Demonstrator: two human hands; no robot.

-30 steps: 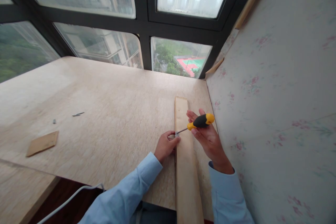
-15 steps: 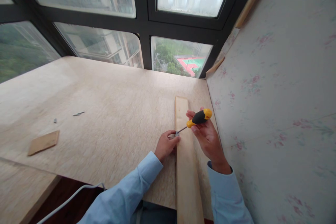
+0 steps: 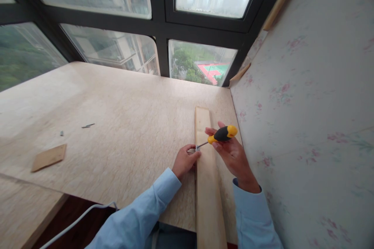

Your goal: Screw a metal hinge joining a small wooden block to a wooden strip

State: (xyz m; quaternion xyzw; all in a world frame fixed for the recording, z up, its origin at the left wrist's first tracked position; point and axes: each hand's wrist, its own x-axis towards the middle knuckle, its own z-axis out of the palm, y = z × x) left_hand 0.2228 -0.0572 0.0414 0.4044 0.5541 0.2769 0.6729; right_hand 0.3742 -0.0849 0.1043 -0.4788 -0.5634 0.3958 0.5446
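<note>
A long pale wooden board (image 3: 209, 194) lies on the stone-patterned ledge, running away from me. My left hand (image 3: 186, 160) pinches a small silvery metal piece (image 3: 196, 148) against the board's left edge; its exact kind is too small to tell. In my right hand (image 3: 230, 155) is a yellow and black screwdriver (image 3: 223, 134), held by the handle over the board with some fingers loosely around it. The screwdriver's shaft slopes down to the left, and its tip meets the metal piece between my left thumb and forefinger.
Toward the left of the ledge (image 3: 125, 136) lie a thin wooden plate (image 3: 49, 158), a small grey metal piece (image 3: 61, 133) and thin metal rods (image 3: 88, 125). A white cable (image 3: 78, 218) hangs near the front edge. Papered wall (image 3: 306, 124) rises close on the right; windows stand behind.
The screwdriver's handle has tipped slightly lower and to the right, and my right hand has shifted with it. My left hand stays in place.
</note>
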